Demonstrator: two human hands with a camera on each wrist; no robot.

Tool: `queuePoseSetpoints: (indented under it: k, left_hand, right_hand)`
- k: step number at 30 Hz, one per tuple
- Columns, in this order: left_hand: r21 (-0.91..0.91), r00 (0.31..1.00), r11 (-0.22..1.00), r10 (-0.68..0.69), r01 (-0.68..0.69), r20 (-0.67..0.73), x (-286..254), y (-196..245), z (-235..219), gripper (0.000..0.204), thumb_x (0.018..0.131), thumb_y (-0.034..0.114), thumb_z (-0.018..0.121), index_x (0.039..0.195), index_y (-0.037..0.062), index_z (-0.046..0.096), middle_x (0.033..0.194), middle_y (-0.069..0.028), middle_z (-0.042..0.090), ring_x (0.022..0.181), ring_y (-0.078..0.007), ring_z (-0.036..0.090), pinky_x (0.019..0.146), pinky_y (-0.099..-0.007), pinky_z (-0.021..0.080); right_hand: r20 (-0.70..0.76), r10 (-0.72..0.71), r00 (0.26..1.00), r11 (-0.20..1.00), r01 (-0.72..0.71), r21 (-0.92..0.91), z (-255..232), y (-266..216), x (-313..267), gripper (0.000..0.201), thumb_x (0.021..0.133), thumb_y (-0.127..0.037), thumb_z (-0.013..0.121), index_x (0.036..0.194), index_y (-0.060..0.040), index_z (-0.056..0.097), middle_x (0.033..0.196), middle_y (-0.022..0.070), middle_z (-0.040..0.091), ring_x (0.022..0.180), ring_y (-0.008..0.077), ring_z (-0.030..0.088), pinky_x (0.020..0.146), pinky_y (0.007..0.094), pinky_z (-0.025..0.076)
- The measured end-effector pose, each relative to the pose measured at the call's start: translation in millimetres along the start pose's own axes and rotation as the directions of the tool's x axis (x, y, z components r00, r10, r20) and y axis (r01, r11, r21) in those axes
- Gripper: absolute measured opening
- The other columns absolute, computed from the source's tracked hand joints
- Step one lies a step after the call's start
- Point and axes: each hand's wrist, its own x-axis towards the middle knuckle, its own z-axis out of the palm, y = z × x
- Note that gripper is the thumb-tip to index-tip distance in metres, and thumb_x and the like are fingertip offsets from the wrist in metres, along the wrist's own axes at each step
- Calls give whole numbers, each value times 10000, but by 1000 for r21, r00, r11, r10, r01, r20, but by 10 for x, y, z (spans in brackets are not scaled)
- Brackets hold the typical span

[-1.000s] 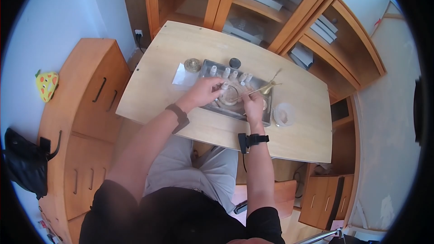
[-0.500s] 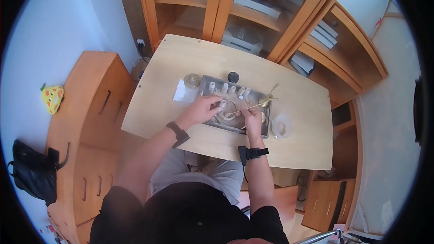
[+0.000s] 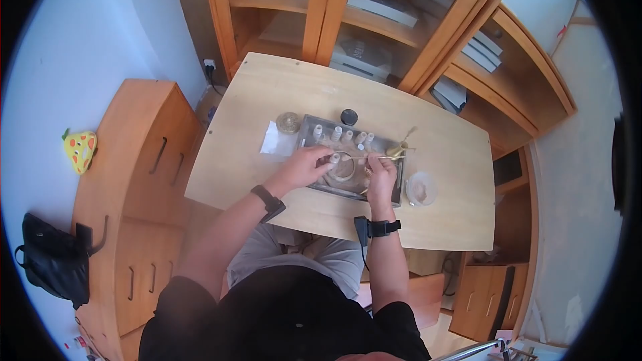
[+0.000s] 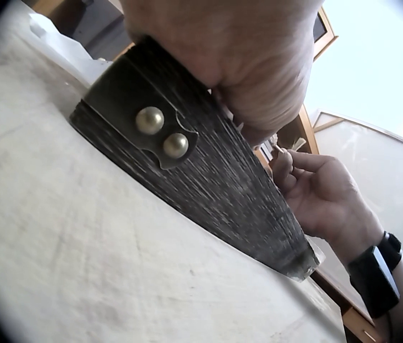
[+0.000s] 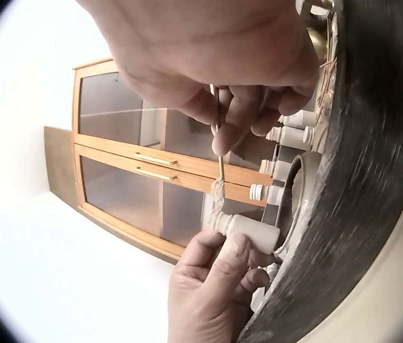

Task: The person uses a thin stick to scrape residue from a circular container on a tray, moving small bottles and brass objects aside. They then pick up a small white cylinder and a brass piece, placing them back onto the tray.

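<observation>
A white bottle (image 5: 255, 233) is gripped over the dark tray (image 5: 373, 107) by fingers of the left hand (image 3: 307, 166); a thin stick (image 5: 221, 166) is pinched by those of the right hand (image 3: 382, 179), tip at the bottle's mouth. The pale bench (image 3: 458, 194) beneath is backed by glass-fronted cabinets (image 3: 317, 17) and flanked by drawers (image 3: 137, 170).

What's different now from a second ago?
The right hand raised its thin stick from the ring in the tray, bringing its tip to the mouth of the small white bottle; clumped powder shows there. Nothing was let go: the left hand still holds the bottle, and the standing bottles stayed put.
</observation>
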Motion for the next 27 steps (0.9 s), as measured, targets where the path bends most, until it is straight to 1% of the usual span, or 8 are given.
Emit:
queuePoseSetpoints:
  k: [5,9,11,14,17,20,23,27]
  left_hand:
    - [36,1000,999,12,-11,-5,9,4,2,301,909,157,770,1167,22,693,882,-151,709,732,-230,691,683,-346,561]
    - [38,1000,999,-7,6,13,8,15,-5,304,910,154,766,1175,25,690,900,-151,712,749,-240,697,697,-354,563]
    - [22,1000,1000,-6,6,4,1,14,2,305,911,152,763,1178,27,690,909,-152,713,759,-246,701,704,-357,563]
    - [51,1000,999,17,-17,-1,-1,11,-3,299,910,150,762,1175,30,693,919,-153,713,770,-253,704,711,-358,563]
    - [42,1000,999,20,-20,0,7,8,-3,299,908,150,763,1172,27,694,917,-157,714,765,-257,705,709,-359,563]
    - [35,1000,999,24,-23,-20,2,-16,16,298,906,148,765,1167,22,695,916,-159,716,759,-255,705,705,-358,563]
    - [14,1000,1000,13,-12,-18,6,-53,18,299,903,148,769,1164,20,695,916,-158,718,755,-251,706,698,-357,563]
    - [10,1000,1000,16,-15,-21,6,-77,26,304,903,151,773,1165,18,696,918,-154,720,750,-241,707,685,-350,564]
  right_hand:
    - [-24,-73,997,993,71,-90,113,-74,-56,114,999,-111,657,967,-17,713,865,58,749,781,90,626,746,247,469]
    - [90,-226,970,948,240,-211,180,-96,-88,130,1021,-120,637,992,-11,703,861,45,743,808,81,627,769,244,471]
    - [120,-284,951,907,307,-287,221,-119,-140,139,1032,-125,623,1001,-11,697,863,40,735,813,74,621,762,243,470]
    - [177,-444,878,788,477,-391,188,-57,-124,145,1040,-129,613,1010,-12,694,870,27,722,799,77,618,753,244,476]
    - [165,-525,835,698,534,-477,104,12,-97,143,1042,-124,606,1048,-11,693,872,16,710,784,86,621,728,252,483]
    - [45,-393,919,803,366,-470,1,49,-106,184,1035,-153,628,1035,6,719,858,25,714,772,93,627,703,258,489]
    - [10,-200,980,762,162,-628,-61,50,-149,210,995,-151,664,947,44,726,863,115,730,769,161,665,739,310,531]
    - [80,-256,963,746,249,-618,-56,135,-189,228,985,-169,679,934,40,753,815,95,743,700,136,647,679,308,516]
